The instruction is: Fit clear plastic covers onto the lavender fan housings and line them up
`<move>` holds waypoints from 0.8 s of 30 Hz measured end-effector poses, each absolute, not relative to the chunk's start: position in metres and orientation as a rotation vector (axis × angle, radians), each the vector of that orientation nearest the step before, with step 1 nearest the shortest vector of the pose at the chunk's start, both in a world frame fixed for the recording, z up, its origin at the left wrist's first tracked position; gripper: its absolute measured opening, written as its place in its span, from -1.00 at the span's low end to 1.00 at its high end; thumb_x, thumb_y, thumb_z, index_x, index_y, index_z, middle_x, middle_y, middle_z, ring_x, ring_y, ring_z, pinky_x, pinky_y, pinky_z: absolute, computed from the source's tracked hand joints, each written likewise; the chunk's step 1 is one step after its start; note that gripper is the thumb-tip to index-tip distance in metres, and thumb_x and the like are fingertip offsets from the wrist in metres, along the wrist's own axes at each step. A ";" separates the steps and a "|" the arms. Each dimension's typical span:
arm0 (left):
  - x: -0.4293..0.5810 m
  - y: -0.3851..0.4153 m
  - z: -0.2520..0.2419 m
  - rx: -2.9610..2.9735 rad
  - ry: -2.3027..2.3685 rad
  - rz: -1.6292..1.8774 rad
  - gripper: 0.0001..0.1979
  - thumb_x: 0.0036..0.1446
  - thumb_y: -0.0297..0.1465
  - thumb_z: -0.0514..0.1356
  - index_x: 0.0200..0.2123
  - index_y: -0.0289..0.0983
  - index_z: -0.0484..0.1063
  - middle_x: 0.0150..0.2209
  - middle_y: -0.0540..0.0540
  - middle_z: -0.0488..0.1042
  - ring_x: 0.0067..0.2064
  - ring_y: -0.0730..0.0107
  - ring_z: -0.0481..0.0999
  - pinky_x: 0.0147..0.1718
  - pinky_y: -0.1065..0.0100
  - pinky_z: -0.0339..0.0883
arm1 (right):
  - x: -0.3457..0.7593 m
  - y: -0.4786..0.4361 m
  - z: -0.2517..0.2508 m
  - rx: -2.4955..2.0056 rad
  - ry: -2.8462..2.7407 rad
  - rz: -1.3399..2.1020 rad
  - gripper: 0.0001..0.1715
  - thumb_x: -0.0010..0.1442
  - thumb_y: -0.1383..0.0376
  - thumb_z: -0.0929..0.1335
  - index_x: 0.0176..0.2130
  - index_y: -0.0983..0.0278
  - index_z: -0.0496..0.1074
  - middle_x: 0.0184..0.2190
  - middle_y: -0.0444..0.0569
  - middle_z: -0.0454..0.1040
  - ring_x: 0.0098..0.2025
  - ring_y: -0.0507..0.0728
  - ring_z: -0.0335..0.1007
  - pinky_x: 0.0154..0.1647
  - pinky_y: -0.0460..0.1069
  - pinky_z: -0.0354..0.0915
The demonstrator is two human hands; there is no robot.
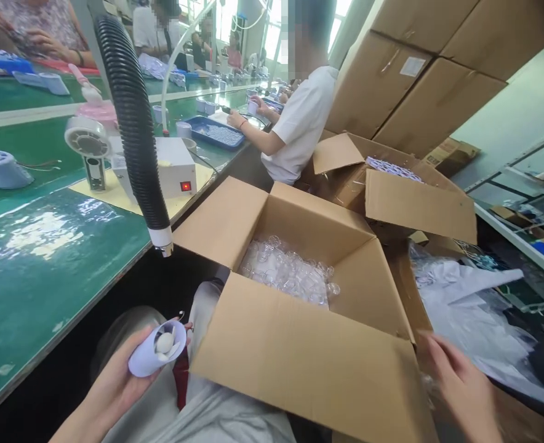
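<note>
My left hand (127,369) is wrapped round a pale lavender fan housing (145,360), a short tube held tilted above my lap. White blades around a rounded hub show in its open end, and a short wire sticks out beside its rim. On the right, my right hand (463,384) is slightly blurred, its visible fingers stretched toward the near right corner of an open cardboard box (309,357). Nothing can be made out in those fingers, and I cannot tell whether they touch the box. Inside the box lies a heap of clear plastic parts (290,271).
A black corrugated hose (131,117) hangs over the green worktable (45,264). Behind it stand a white device (175,169) and a small fan (87,144). A co-worker (300,123) sits beyond the box. Clear plastic bags (475,314) lie at right, below stacked cartons (405,86).
</note>
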State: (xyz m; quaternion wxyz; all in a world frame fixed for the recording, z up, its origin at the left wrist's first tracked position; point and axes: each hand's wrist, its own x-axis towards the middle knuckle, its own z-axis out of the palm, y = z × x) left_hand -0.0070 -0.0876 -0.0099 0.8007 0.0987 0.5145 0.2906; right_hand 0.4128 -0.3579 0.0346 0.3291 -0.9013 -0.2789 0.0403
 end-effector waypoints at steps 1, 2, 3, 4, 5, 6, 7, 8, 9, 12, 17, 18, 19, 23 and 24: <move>-0.007 -0.089 -0.010 0.193 1.120 0.646 -0.55 0.17 -0.52 0.07 0.13 -0.55 0.28 -0.13 -0.44 0.57 -0.15 -0.03 0.64 -0.29 0.19 0.61 | 0.433 -0.323 0.023 -2.360 -0.863 0.219 -0.60 0.30 -0.05 0.22 -0.27 0.11 0.48 -0.19 0.16 0.51 -0.06 0.37 0.43 -0.13 0.22 0.37; -0.007 -0.090 -0.009 0.167 1.132 0.671 -0.52 0.18 -0.51 0.05 0.16 -0.56 0.23 -0.13 -0.47 0.56 -0.13 -0.06 0.63 -0.29 0.18 0.61 | 0.453 -0.284 0.007 -2.354 -0.982 0.316 -0.61 0.31 -0.02 0.23 -0.24 0.15 0.48 -0.22 0.11 0.52 -0.13 0.32 0.47 -0.17 0.19 0.39; -0.006 -0.092 -0.008 0.132 1.140 0.699 -0.50 0.20 -0.49 0.04 0.19 -0.58 0.19 -0.11 -0.50 0.55 -0.12 -0.09 0.62 -0.28 0.17 0.61 | 0.469 -0.244 -0.012 -2.352 -1.086 0.386 -0.61 0.33 0.01 0.22 -0.20 0.20 0.48 -0.23 0.07 0.52 -0.16 0.26 0.48 -0.16 0.16 0.41; -0.006 -0.093 -0.008 0.090 1.149 0.733 -0.49 0.21 -0.47 0.03 0.20 -0.59 0.17 -0.10 -0.53 0.54 -0.11 -0.11 0.61 -0.28 0.15 0.61 | 0.482 -0.205 -0.034 -2.359 -1.183 0.451 -0.64 0.33 0.05 0.26 -0.17 0.26 0.47 -0.24 0.03 0.52 -0.20 0.21 0.49 -0.14 0.14 0.41; -0.005 -0.094 -0.007 0.045 1.164 0.770 -0.49 0.23 -0.44 0.02 0.20 -0.59 0.17 -0.10 -0.55 0.53 -0.11 -0.13 0.61 -0.28 0.13 0.61 | 0.491 -0.171 -0.057 -2.368 -1.276 0.500 -0.65 0.32 0.09 0.31 -0.13 0.32 0.45 -0.24 0.00 0.51 -0.22 0.15 0.48 -0.12 0.13 0.41; -0.006 -0.095 -0.006 0.001 1.186 0.808 -0.50 0.23 -0.42 0.02 0.19 -0.58 0.19 -0.10 -0.55 0.53 -0.12 -0.13 0.62 -0.30 0.13 0.61 | 0.496 -0.143 -0.079 -2.384 -1.352 0.529 -0.67 0.32 0.11 0.32 -0.12 0.33 0.44 -0.24 -0.02 0.50 -0.24 0.12 0.47 -0.15 0.10 0.42; -0.006 -0.096 -0.006 -0.039 1.204 0.845 -0.52 0.23 -0.41 0.03 0.17 -0.56 0.22 -0.10 -0.55 0.53 -0.14 -0.12 0.62 -0.31 0.14 0.61 | 0.499 -0.122 -0.099 -2.395 -1.428 0.552 -0.68 0.32 0.13 0.34 -0.12 0.35 0.43 -0.24 -0.03 0.49 -0.26 0.10 0.46 -0.18 0.08 0.42; -0.008 -0.097 -0.006 -0.067 1.213 0.866 -0.55 0.22 -0.41 0.04 0.12 -0.55 0.27 -0.11 -0.54 0.53 -0.18 -0.10 0.64 -0.35 0.16 0.61 | 0.500 -0.108 -0.116 -2.402 -1.500 0.565 -0.71 0.32 0.15 0.35 -0.14 0.35 0.43 -0.25 -0.05 0.49 -0.27 0.09 0.46 -0.21 0.05 0.42; -0.010 -0.098 -0.007 -0.079 1.204 0.869 -0.59 0.21 -0.41 0.06 0.07 -0.52 0.32 -0.13 -0.52 0.54 -0.24 -0.06 0.65 -0.40 0.19 0.61 | 0.501 -0.099 -0.130 -2.402 -1.569 0.571 -0.73 0.32 0.16 0.35 -0.17 0.34 0.44 -0.27 -0.06 0.48 -0.30 0.07 0.45 -0.25 0.03 0.42; -0.017 -0.103 -0.008 -0.005 1.111 0.827 -0.75 0.18 -0.41 0.13 -0.15 -0.47 0.43 -0.28 -0.40 0.57 -0.49 0.19 0.60 -0.65 0.38 0.47 | 0.506 -0.094 -0.154 -2.347 -1.757 0.567 -0.72 0.31 0.16 0.35 -0.34 0.30 0.43 -0.40 -0.12 0.45 -0.40 0.02 0.41 -0.34 -0.05 0.39; -0.023 -0.106 -0.004 0.257 1.100 0.833 -0.79 0.11 -0.31 0.22 -0.31 -0.37 0.45 -0.47 -0.09 0.46 -0.56 0.39 0.47 -0.72 0.47 0.32 | 0.517 -0.082 -0.135 -2.108 -1.928 0.536 -0.43 0.16 -0.08 0.33 -0.64 0.26 0.37 -0.42 0.09 0.47 -0.30 0.35 0.50 -0.25 0.33 0.40; -0.024 -0.105 -0.003 0.335 1.086 0.826 -0.76 0.09 -0.26 0.23 -0.32 -0.36 0.45 -0.43 -0.08 0.46 -0.52 0.42 0.47 -0.67 0.49 0.33 | 0.511 -0.081 -0.121 -2.035 -1.952 0.557 -0.43 0.16 -0.10 0.31 -0.63 0.24 0.41 -0.30 0.17 0.51 -0.20 0.42 0.50 -0.19 0.34 0.40; -0.024 -0.104 -0.001 0.443 1.070 0.799 -0.71 0.09 -0.20 0.22 -0.32 -0.36 0.44 -0.39 -0.08 0.45 -0.50 0.45 0.45 -0.65 0.51 0.31 | 0.499 -0.083 -0.104 -1.964 -1.974 0.583 -0.47 0.19 -0.08 0.28 -0.55 0.22 0.48 -0.16 0.22 0.51 -0.10 0.42 0.49 -0.14 0.29 0.42; -0.025 -0.096 0.006 0.902 1.021 0.568 -0.58 0.12 -0.07 0.06 -0.27 -0.32 0.43 -0.33 -0.07 0.39 -0.51 0.51 0.32 -0.73 0.53 0.11 | 0.396 -0.109 -0.022 -1.538 -2.131 0.589 -0.72 0.26 0.13 0.32 -0.08 0.16 0.47 0.05 0.19 0.39 0.04 0.33 0.42 -0.02 0.16 0.42; -0.025 -0.095 0.008 0.969 1.009 0.517 -0.59 0.12 -0.09 0.05 -0.27 -0.32 0.44 -0.32 -0.07 0.40 -0.51 0.51 0.30 -0.74 0.52 0.06 | 0.360 -0.116 -0.005 -1.407 -2.211 0.530 -0.67 0.28 0.16 0.30 0.03 0.13 0.41 0.07 0.15 0.35 0.04 0.32 0.41 -0.02 0.17 0.42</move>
